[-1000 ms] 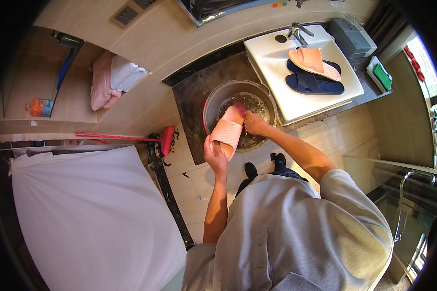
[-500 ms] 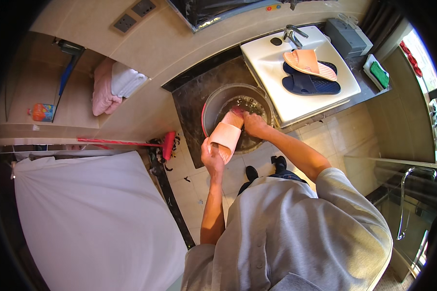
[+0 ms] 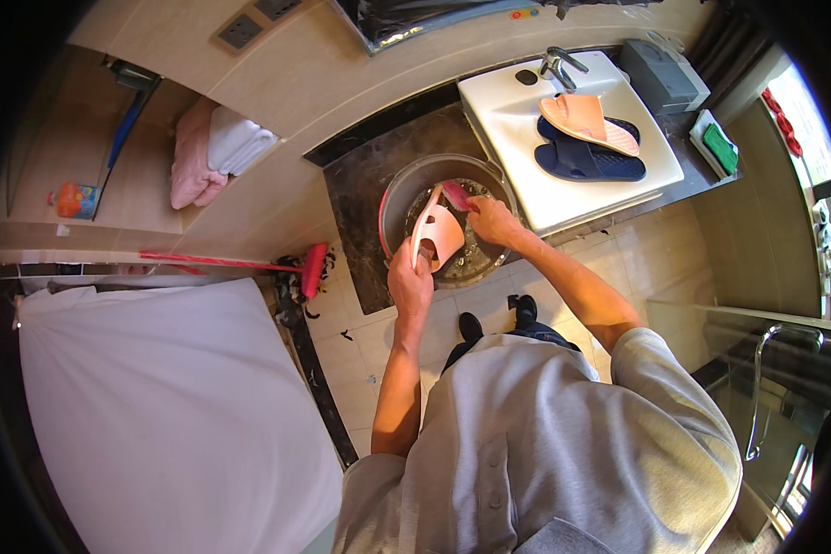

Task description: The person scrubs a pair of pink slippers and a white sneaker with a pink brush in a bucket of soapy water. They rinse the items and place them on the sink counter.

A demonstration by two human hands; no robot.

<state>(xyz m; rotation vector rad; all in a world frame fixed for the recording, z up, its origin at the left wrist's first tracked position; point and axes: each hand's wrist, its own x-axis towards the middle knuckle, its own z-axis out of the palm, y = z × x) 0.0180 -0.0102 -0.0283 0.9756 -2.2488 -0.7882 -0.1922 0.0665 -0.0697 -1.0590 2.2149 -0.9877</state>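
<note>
My left hand (image 3: 410, 282) holds a pink slipper (image 3: 437, 234) on its edge over a round metal basin (image 3: 403, 185) of water. My right hand (image 3: 492, 220) grips a small pink brush (image 3: 455, 195) and presses it against the slipper's upper side. The basin stands on a dark stone counter (image 3: 360, 198) in front of me.
A white sink (image 3: 508, 120) with a tap (image 3: 557, 65) holds an orange slipper (image 3: 586, 120) lying on a dark blue slipper (image 3: 586, 162). Folded pink and white towels (image 3: 217, 152) sit on a shelf at left. A red broom (image 3: 249, 265) lies by a white bed (image 3: 157, 415).
The slipper has been turned from lying flat to standing on its edge, showing its strap side. My right hand now holds the brush at the slipper's top.
</note>
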